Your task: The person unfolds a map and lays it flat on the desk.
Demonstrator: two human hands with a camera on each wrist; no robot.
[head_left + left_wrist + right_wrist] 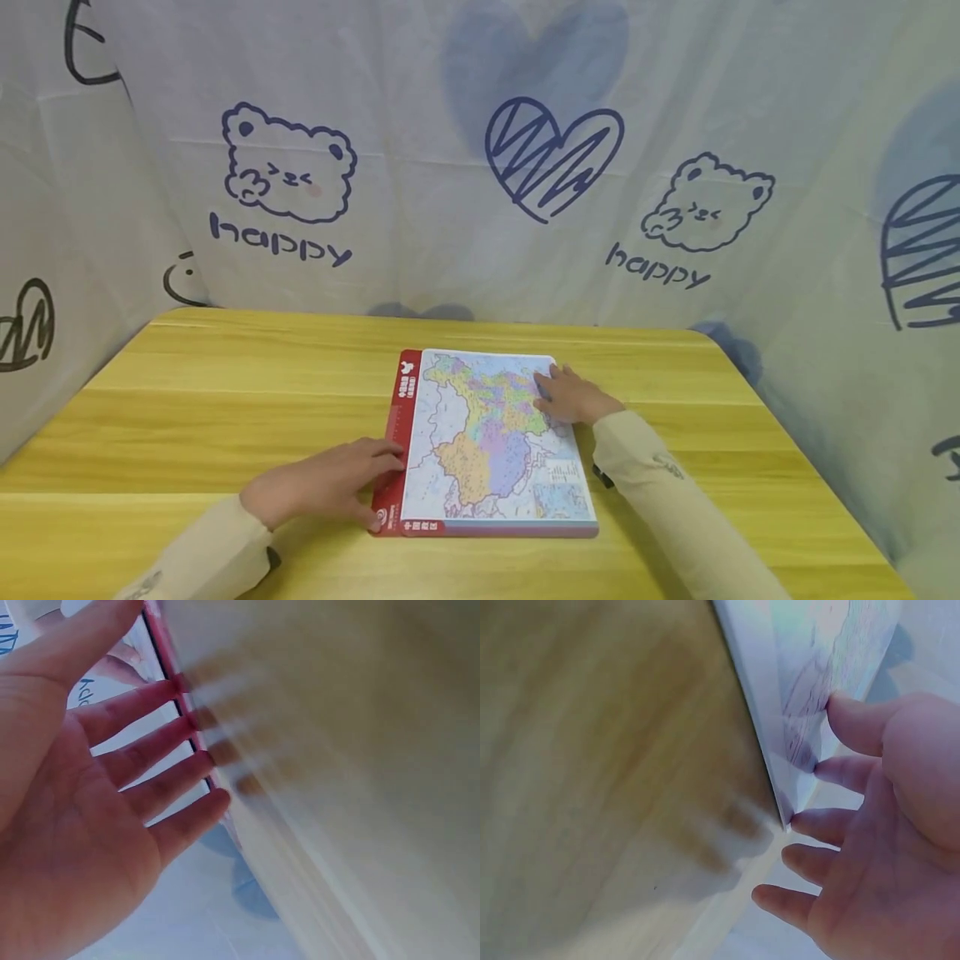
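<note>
A flat, rectangular map board (487, 450) with a colored map and a red strip along its left side lies on the wooden table. Its thickness shows along the front edge. My left hand (322, 483) touches the red left side, its fingers fairly straight; in the left wrist view, the fingertips of that hand (82, 825) meet the red edge. At the far right corner, my right hand (573, 396) rests its fingers on the board. Seen from the right wrist, the thumb and some fingers of this hand (885, 840) touch the board's corner and edge (757, 720).
Yellow wood-grain table (225, 400) surrounds the board on all sides. A pale cloth (420, 208) printed with bears, hearts and the word "happy" hangs behind the table and along both sides. Light sleeves (660, 492) cover both forearms.
</note>
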